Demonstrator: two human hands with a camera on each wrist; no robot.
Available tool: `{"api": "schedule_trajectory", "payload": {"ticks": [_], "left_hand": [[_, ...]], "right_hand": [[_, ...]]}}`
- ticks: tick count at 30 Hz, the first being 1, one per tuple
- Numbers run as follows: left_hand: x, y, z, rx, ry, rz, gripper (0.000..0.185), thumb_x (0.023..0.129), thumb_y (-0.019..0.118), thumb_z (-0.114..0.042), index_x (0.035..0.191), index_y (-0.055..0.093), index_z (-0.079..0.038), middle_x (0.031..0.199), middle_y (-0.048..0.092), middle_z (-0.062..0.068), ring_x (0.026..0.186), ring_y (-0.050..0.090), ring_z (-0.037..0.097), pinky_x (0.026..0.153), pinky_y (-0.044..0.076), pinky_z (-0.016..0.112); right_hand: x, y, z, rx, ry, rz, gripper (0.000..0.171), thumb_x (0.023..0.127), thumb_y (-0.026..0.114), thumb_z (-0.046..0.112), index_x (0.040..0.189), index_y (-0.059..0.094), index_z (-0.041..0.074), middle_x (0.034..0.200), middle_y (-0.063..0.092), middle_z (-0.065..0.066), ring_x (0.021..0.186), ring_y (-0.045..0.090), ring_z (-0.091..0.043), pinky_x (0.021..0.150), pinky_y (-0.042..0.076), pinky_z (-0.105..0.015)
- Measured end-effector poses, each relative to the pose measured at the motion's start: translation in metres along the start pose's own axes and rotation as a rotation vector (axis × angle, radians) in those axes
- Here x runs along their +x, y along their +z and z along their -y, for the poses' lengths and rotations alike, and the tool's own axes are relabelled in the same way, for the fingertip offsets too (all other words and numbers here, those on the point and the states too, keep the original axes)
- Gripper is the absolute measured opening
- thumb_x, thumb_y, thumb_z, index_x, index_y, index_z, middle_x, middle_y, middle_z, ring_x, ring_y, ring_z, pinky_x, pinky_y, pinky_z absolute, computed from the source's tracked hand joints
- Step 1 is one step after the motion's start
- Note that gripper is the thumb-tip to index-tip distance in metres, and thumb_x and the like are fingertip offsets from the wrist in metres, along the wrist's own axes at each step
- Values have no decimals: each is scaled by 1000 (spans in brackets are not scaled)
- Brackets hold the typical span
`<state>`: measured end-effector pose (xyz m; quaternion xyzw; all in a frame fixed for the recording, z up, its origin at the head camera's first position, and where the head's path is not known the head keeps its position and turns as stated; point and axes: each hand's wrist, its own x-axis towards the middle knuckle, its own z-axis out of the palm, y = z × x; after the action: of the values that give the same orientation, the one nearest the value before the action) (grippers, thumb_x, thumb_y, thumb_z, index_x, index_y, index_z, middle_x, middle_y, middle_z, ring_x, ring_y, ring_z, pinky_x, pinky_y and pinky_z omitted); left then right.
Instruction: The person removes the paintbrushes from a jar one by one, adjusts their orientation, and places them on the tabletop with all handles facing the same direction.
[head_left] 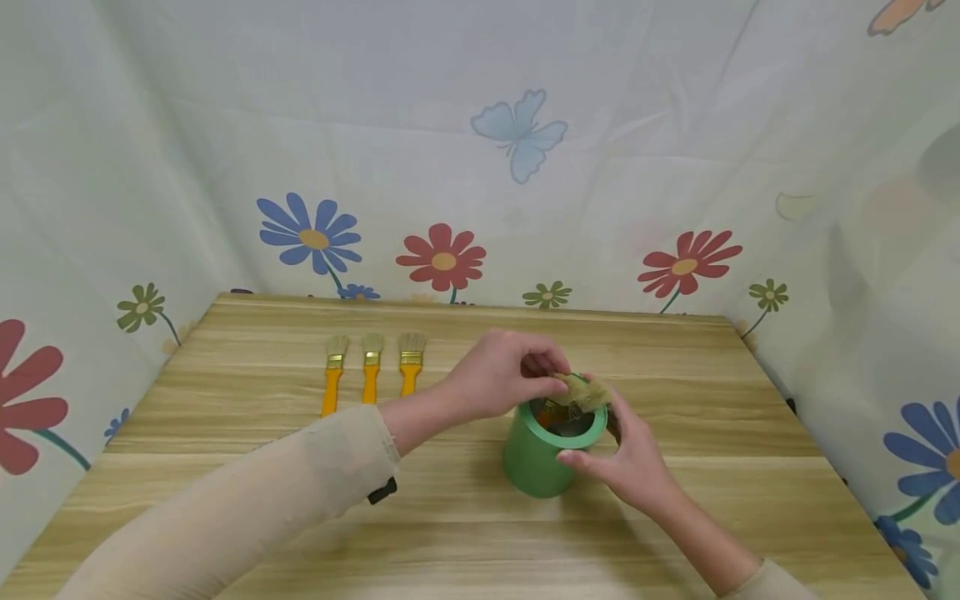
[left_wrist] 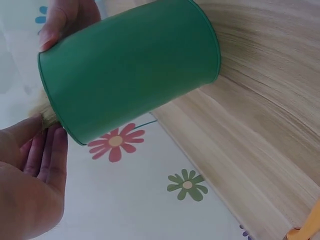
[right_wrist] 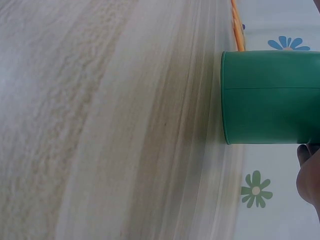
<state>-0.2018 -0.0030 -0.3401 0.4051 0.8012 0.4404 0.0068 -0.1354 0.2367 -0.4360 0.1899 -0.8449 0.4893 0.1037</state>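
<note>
A green cylindrical pot (head_left: 536,468) stands on the wooden table, with metal and orange parts of brushes showing inside its mouth. At its rim, the thumb and fingers of my left hand (head_left: 495,375) pinch the pale bristles of a paintbrush (head_left: 588,393); the handle is hidden in the pot. My right hand (head_left: 630,462) holds the pot near the top, thumb on the near side and fingers behind the rim. The left wrist view shows the bristles (left_wrist: 48,116) between the left fingers, just over the pot's edge.
Three paintbrushes with orange handles lie side by side left of the pot: a left one (head_left: 331,387), a middle one (head_left: 371,379) and a wider right one (head_left: 409,375). My left forearm covers their lower ends. A flowered curtain (head_left: 517,208) surrounds the table (head_left: 675,517).
</note>
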Motion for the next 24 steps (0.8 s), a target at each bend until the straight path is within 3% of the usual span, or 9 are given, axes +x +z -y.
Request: {"api": "schedule_trajectory", "payload": {"ticks": [9,18,24], "left_hand": [[4,-5,-3,-170,-44,-39,15,94,84,-13,108,79,-9,98,78,-1,87,74,7,83,62,24],[8,-11,-4,-412,-220,-8,18,96,82,-12,112,77,-5,102,78,6,90,75,24,85,65,36],[10,-13,-3,-432,-214,-15,20,97,81,-11,115,76,-2,103,77,8,91,76,24,87,65,37]], "right_hand": [[0,0,2,-39,18,-10,84,80,96,12,150,50,3,141,65,-8,128,64,-19,110,47,-24],[1,-1,0,-1,13,-3,92,82,95,13,159,45,10,149,61,-8,133,61,-16,112,49,-25],[1,-2,0,21,13,-2,97,82,94,12,163,40,12,152,59,-10,135,58,-12,111,45,-17]]}}
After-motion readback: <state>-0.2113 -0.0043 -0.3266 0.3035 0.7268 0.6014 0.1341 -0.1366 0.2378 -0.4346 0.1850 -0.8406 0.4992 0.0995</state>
